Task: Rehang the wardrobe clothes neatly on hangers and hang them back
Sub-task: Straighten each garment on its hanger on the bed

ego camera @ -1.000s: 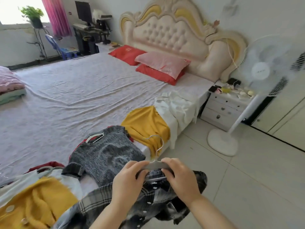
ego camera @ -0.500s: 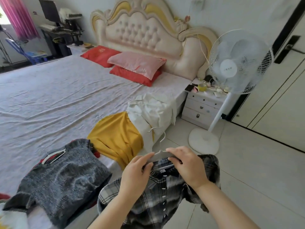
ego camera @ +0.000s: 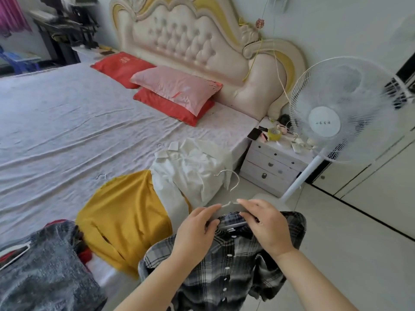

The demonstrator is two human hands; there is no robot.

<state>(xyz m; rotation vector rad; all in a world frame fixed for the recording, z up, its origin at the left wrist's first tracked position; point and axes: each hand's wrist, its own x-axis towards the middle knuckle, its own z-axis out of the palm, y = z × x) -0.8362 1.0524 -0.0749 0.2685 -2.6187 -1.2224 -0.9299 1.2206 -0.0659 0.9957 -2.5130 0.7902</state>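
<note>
A wide bed with a wrinkled pale lilac sheet (ego camera: 78, 122) meets a tufted cream-and-gold headboard (ego camera: 190, 34). A pink satin pillow (ego camera: 177, 86) lies on a red pillow (ego camera: 179, 111), and a second red pillow (ego camera: 121, 66) lies beside them. A cluttered white three-drawer nightstand (ego camera: 269, 167) stands just beside a white pedestal fan (ego camera: 325, 122) on the pale tiled floor (ego camera: 336, 254).

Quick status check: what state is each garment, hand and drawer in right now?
Plaid shirt: on a hanger, held up.
Left hand: gripping the hanger.
Right hand: gripping the hanger.
Yellow sweater: lying flat on the bed.
White shirt: rumpled at the bed edge.
Drawers: shut.
</note>
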